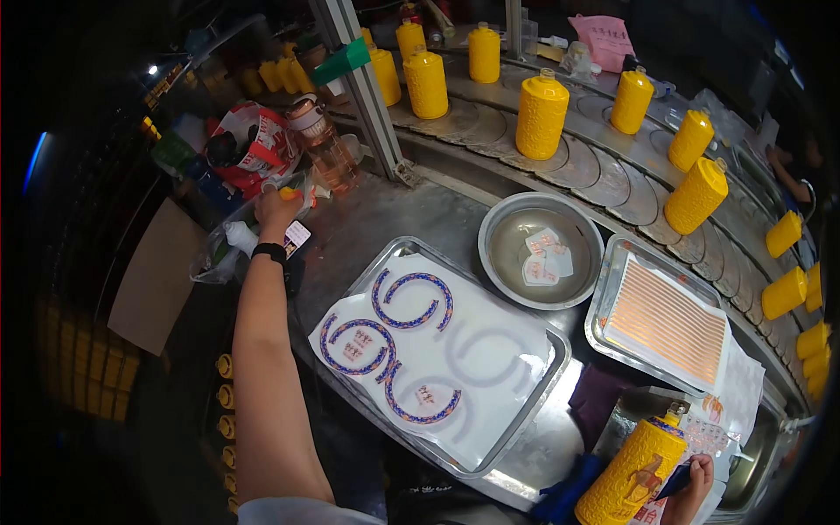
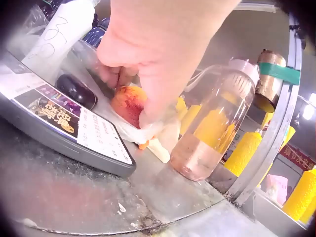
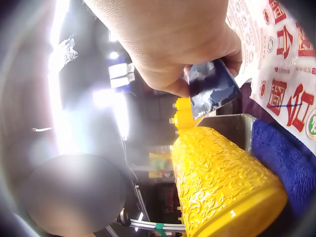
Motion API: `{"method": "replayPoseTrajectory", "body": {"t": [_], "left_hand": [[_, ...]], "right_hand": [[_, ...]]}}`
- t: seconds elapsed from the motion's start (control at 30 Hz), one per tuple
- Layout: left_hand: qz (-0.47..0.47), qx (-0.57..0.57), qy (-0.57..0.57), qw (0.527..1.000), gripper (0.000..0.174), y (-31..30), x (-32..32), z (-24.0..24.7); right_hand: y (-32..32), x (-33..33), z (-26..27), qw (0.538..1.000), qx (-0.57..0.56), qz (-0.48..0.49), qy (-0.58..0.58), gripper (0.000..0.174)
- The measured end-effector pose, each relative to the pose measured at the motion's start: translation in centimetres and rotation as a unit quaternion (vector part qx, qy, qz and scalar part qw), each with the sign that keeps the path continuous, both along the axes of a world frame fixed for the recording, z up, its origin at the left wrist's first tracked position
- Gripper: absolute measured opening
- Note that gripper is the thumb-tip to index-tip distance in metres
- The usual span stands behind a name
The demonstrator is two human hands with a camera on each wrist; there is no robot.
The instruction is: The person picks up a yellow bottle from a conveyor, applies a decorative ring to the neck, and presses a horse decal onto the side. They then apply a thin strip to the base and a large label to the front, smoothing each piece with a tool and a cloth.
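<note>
Orange-red fruit [image 2: 129, 106] within the left hand [image 1: 278, 213], thumb and fingers drawn in around it, thin white plastic [image 2: 136, 132] touching its underside. Just beside that hand, a phone [image 1: 298, 234] with a lit screen, a white tube [image 1: 241, 234] and a clear pinkish drinking bottle [image 1: 331, 153]; just past the fingers, a red-and-white bag [image 1: 262, 147]. Black band [image 1: 271, 252] on the left wrist. Well apart, at the right hand [image 1: 697, 481], a narrow grip: flat dark-blue piece [image 3: 213, 89] pinched between thumb and fingers. Close by the same hand, a tilted yellow bottle [image 1: 617, 481], embossed, with a horse picture [image 1: 646, 479] on its side; touching the hand or only near it, hard to tell. Blue cloth [image 3: 284, 153] beside that bottle. Between the two hands, a large metal tray [image 1: 567, 354] with a white sheet [image 1: 464, 315] and blue patterned arcs [image 1: 426, 419] on it. Ahead of the right hand, a smaller tray [image 1: 600, 293] bearing a striped sheet [image 1: 669, 319]; farther ahead, between both hands, a metal basin [image 1: 544, 301] with white paper pieces [image 1: 544, 251] in liquid. Beyond both hands, round plates [image 1: 573, 164] in a curved row, more yellow bottles [image 1: 542, 114] upright on several.
</note>
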State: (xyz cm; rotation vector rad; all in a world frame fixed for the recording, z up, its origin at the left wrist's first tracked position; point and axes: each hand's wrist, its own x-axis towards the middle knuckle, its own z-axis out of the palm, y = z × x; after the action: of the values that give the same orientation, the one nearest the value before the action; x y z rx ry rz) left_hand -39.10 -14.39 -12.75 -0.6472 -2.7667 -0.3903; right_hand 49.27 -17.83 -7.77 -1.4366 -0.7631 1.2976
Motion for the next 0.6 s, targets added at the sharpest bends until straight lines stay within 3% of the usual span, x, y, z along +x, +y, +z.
{"method": "replayPoseTrajectory", "body": {"t": [0.1, 0.17, 0.23, 0.3, 0.43, 0.5, 0.6], "left_hand": [[-0.013, 0.073, 0.042, 0.996, 0.071, -0.4, 0.7, 0.8], [-0.110, 0.186, -0.003, 0.976, 0.067, -1.1, 1.8, 2.0], [-0.283, 0.345, -0.113, 0.888, 0.064, -2.1, 3.2, 3.0], [-0.282, 0.434, -0.255, 0.816, 0.065, -3.2, 13.1, 8.2], [-0.415, 0.483, -0.427, 0.642, 0.088, -7.4, 24.9, 11.5], [-0.445, 0.472, -0.483, 0.587, 0.098, -9.4, 30.8, 13.2], [-0.520, 0.413, -0.505, 0.551, 0.119, -10.9, 35.2, 12.8]], "right_hand": [[-0.1, 0.1, 0.1, 1.000, -0.001, 0.004, -0.005, 0.015], [0.0, -0.2, 0.4, 1.000, 0.000, 0.005, -0.011, 0.015], [0.0, -0.3, 0.6, 1.000, 0.007, 0.004, 0.001, 0.015], [0.0, -0.5, 0.8, 1.000, 0.009, 0.001, 0.011, 0.015], [0.3, -1.0, 1.0, 1.000, 0.017, 0.015, 0.008, 0.015], [0.7, -0.6, 0.2, 0.999, 0.049, 0.020, -0.002, 0.013], [1.4, 0.0, -2.1, 0.994, 0.103, 0.018, -0.012, 0.010]]}}
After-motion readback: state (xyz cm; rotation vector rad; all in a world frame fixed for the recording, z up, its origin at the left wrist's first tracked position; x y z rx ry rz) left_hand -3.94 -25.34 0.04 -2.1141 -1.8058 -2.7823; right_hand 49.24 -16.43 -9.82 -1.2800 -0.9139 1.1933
